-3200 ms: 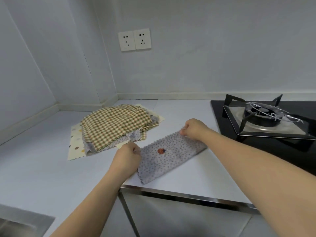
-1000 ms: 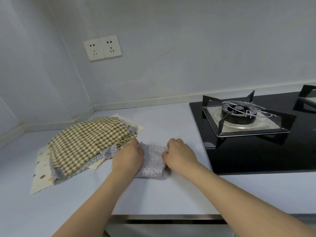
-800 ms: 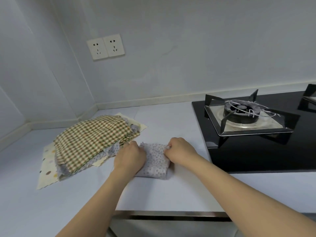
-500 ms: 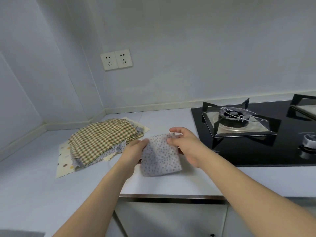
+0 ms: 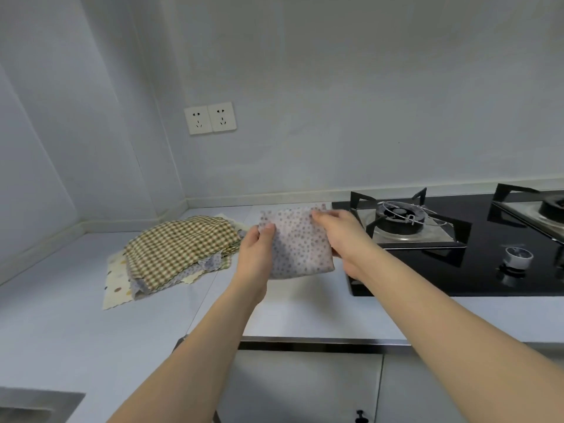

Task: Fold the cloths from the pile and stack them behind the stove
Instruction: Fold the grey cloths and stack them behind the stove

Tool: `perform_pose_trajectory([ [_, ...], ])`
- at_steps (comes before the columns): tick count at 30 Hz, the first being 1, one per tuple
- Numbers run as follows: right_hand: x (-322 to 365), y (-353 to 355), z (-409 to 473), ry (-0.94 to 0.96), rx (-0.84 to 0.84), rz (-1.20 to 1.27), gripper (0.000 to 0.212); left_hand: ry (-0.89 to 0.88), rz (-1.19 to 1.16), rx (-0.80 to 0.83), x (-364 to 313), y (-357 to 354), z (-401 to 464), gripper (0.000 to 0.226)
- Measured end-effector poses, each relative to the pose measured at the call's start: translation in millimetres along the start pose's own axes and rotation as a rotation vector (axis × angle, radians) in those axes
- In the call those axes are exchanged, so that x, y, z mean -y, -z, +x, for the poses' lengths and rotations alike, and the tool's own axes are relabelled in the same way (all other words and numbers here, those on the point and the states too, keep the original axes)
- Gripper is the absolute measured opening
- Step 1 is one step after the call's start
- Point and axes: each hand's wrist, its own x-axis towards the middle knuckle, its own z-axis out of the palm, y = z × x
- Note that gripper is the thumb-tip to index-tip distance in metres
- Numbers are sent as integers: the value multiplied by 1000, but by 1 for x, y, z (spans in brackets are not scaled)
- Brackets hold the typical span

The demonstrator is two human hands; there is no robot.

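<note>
Both hands, left hand (image 5: 257, 252) and right hand (image 5: 341, 236), are clamped on the folded dotted cloth (image 5: 300, 243), pinched at its side edges. It looks soft, light and floppy.

Illumination even, cool and fairly bright; source apparently overhead, not in view. Shadows soft and faint beneath the cloth pile (image 5: 180, 248) and on the countertop (image 5: 61, 331). Glossy black stove (image 5: 476, 270) carries reflections of its grates. Wide-angle distortion bows wall lines towards the edges. Slight motion blur on the right hand (image 5: 341, 236); overall focus somewhat soft.
</note>
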Motion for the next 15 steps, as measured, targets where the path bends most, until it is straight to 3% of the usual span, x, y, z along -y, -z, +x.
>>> perform_pose_trajectory([
  [3,-16,-5,28,-23,-37,-206,48,-141,124,-17,3,-8,26,28],
  [9,-37,-31,99,249,-263,-527,28,-277,347,-155,25,-26,102,32],
  [15,14,-24,142,221,-292,-597,15,-231,466,-196,-19,-50,153,32],
])
